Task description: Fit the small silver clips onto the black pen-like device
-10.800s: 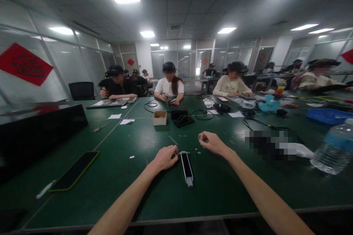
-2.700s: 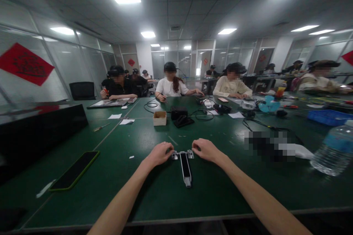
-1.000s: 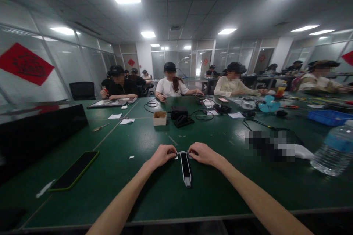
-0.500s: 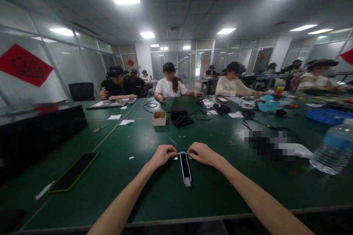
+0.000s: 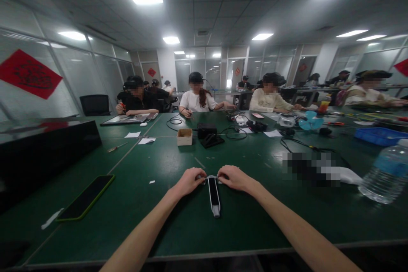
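A narrow black and silver device (image 5: 213, 195) lies lengthwise on the green table (image 5: 165, 221) in front of me. My left hand (image 5: 190, 180) rests closed at the left of its far end, fingers pinched on a small metal bracket there. My right hand (image 5: 234, 177) is closed on the matching bracket at the right of the same end. Both brackets are almost hidden under my fingers.
A phone in a green case (image 5: 86, 196) lies at the left. A water bottle (image 5: 387, 171) lies at the right edge. A small cardboard box (image 5: 185, 136), black gear with cables (image 5: 208, 134) and a blue tray (image 5: 379, 134) sit further back. Several people work at the far side.
Since 10.8 s ago my right hand came in from the loose small parts to the device's far end. Over the last second both hands stay pinched there, barely shifting.
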A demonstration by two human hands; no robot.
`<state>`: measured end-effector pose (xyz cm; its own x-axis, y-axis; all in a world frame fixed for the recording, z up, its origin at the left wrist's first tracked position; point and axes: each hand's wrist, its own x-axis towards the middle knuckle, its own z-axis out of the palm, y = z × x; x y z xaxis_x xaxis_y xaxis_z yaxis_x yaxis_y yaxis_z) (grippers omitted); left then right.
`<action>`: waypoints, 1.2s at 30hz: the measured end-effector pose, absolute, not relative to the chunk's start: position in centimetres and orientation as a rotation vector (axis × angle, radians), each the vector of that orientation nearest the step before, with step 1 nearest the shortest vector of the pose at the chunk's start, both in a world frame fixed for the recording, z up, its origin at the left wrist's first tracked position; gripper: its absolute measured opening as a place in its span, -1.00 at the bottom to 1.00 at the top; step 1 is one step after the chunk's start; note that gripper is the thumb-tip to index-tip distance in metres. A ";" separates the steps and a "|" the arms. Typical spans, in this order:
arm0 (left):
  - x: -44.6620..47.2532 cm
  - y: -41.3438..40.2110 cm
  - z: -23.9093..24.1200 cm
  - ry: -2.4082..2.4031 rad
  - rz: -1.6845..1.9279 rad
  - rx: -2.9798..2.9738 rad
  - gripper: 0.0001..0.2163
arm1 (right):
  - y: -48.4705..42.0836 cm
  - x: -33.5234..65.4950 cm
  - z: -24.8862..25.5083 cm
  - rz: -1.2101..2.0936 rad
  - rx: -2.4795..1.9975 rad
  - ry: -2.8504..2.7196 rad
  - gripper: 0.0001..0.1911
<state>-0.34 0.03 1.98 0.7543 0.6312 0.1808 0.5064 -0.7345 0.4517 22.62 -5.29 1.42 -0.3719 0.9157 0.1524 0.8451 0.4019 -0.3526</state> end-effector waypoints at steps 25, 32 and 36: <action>-0.3 0.5 1.0 0.938 0.478 2.632 -0.87 | -4.1 25.6 0.9 0.363 -1.709 -2.267 -0.77; -0.3 0.4 1.1 0.952 0.450 2.655 -0.87 | -4.4 25.0 1.2 0.457 -1.658 -2.211 -0.78; -0.3 0.3 1.1 0.929 0.482 2.706 -0.89 | -4.8 23.9 1.6 0.339 -1.491 -2.289 -0.80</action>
